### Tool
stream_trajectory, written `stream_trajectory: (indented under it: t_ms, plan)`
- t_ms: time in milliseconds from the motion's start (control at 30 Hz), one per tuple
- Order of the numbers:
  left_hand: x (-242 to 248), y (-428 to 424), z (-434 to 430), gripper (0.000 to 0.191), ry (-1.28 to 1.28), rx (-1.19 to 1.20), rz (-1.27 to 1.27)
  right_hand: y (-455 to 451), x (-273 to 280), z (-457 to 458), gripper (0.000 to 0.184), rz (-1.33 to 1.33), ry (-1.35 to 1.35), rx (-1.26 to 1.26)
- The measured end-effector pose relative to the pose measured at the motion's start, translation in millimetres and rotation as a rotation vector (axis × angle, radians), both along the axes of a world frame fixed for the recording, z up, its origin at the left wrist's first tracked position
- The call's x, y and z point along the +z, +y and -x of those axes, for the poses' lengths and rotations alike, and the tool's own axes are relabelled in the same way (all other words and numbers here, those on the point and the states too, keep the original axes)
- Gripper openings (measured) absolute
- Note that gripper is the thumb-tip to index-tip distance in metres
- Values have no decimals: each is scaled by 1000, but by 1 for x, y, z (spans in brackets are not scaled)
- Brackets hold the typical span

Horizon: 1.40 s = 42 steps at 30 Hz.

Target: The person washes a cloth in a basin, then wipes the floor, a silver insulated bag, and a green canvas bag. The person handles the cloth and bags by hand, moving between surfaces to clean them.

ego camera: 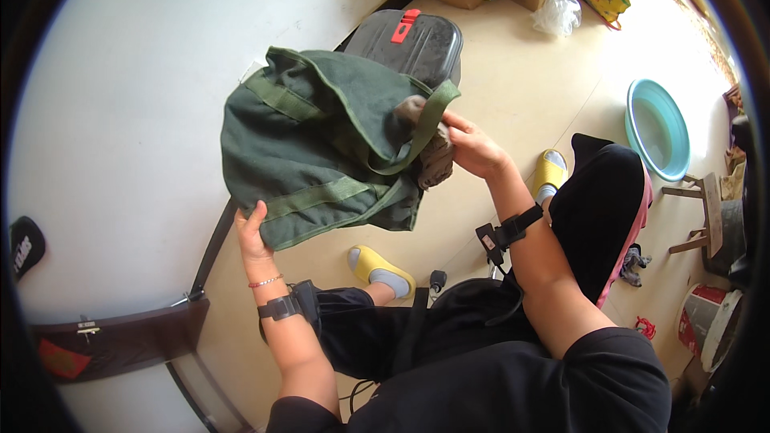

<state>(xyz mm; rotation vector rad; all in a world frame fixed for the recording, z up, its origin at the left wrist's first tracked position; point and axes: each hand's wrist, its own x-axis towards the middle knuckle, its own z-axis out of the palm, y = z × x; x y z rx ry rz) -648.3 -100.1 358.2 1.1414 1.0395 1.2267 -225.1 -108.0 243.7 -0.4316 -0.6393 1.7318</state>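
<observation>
A dark green fabric bag [289, 156] with lighter green webbing handles is held up in front of me, its mouth turned towards the right. My left hand [254, 233] grips its lower left edge, the thumb on the outside. My right hand [475, 143] is at the mouth, the fingers closed on a crumpled grey-brown cloth [436, 159]. One webbing handle [438, 109] loops across the cloth beside my right fingertips. Part of the cloth lies behind the handle, so its full shape is hidden.
Behind the bag stands a black hard case [385, 42] with a red latch, near the white wall. A turquoise basin [657, 129], a small wooden stool [711, 214] and a paint-type bucket [710, 326] are at the right. A clear plastic bag [558, 12] lies beyond on the floor.
</observation>
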Motion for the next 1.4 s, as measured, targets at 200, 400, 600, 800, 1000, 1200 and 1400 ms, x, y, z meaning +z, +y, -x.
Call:
stream_trajectory:
  t_ms: [200, 400, 600, 800, 1000, 1200, 1400]
  plan:
    - [-29, -4, 1, 43, 51, 48, 135, 9, 56, 23, 22, 102, -161, -183]
    - [-62, -6, 13, 40, 92, 35, 318, 10, 112, 58, 23, -30, -218, 10]
    - [-64, -3, -5, 106, 1199, 116, -23, 22, 150, 96, 26, -178, -414, 157]
    - [-54, -9, -105, 76, 569, -301, -184, 17, 169, 134, 35, -81, -452, 133]
    - [-40, 0, -118, 21, 398, -356, 100, 21, 173, 81, 44, -190, -596, 121]
    - [-46, 10, -130, 38, 285, -346, 148, 32, 146, 20, 52, -76, -834, 221]
    - [-40, 10, -130, 40, 168, -347, 180, 20, 139, 21, 45, -278, -1244, 216]
